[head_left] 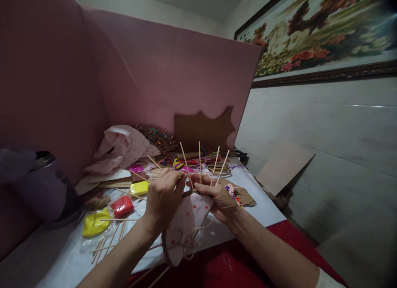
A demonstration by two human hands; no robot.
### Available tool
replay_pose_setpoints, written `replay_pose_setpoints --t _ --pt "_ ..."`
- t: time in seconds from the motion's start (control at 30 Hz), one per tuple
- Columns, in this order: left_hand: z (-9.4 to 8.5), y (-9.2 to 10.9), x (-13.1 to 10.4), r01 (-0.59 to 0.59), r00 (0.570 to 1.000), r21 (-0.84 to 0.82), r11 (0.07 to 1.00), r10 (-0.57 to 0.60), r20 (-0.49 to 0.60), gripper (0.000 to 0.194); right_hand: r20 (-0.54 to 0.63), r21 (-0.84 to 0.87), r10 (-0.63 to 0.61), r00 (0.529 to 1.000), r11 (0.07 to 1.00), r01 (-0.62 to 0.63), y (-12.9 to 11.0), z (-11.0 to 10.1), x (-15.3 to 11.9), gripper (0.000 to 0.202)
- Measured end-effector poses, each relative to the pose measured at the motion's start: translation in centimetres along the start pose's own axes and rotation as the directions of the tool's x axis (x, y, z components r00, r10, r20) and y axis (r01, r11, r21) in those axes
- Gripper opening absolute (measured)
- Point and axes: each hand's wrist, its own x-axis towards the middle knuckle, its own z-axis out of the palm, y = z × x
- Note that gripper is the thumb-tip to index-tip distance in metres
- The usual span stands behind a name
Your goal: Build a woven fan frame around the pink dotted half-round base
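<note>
A round craft piece covered with white cloth with red dots (189,220) is tilted towards me over the table's front edge. Thin wooden sticks (200,162) stand up from its far rim, and others point out to the left. Twine hangs in loops (194,238) on its near side. My right hand (218,199) is closed round the right part of the rim, thumb on top beside the sticks. My left hand (166,193) is pinched at the upper left rim near a stick; whatever its fingertips hold is too small to make out.
Yellow (96,222) and red (122,206) clay packets and loose sticks (107,242) lie left on the white-covered table (263,205). Behind are crumpled cloth (119,149), coloured cords and a brown cardboard cutout (203,130). A purple container (46,189) stands far left.
</note>
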Motion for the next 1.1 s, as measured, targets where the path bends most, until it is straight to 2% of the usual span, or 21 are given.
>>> replay_pose_setpoints --t 0.17,0.33,0.57,0.8,0.9,1.1 --pt "0.12 -0.17 -0.13 0.031 0.999 -0.026 0.999 -0.030 0.017 0.015 0.035 -0.015 -0.007 0.999 1.000 0.008 0.05 0.12 0.02 0.029" --pt "0.09 -0.07 -0.10 0.028 1.000 -0.010 1.000 -0.028 0.005 0.016 -0.017 -0.047 -0.009 1.000 0.999 0.008 0.10 0.11 0.09 0.031" --pt "0.06 -0.02 -0.06 0.045 0.999 -0.008 0.999 -0.045 -0.011 0.014 0.003 -0.041 -0.017 1.000 0.999 0.017 -0.08 0.35 -0.06 0.027" --pt "-0.15 -0.21 -0.22 -0.047 0.998 0.031 0.998 0.045 0.044 0.023 0.006 -0.020 -0.022 1.000 1.000 0.022 0.12 0.16 0.01 0.027" --pt "-0.20 -0.17 -0.17 -0.093 0.995 0.072 0.993 0.091 0.032 0.026 0.002 -0.011 -0.012 1.000 1.000 0.012 0.36 -0.23 0.15 0.030" --pt "-0.35 -0.09 -0.18 -0.148 0.989 0.149 0.978 0.143 0.041 0.024 0.045 0.000 -0.014 0.999 1.000 0.014 0.45 -0.40 0.25 0.033"
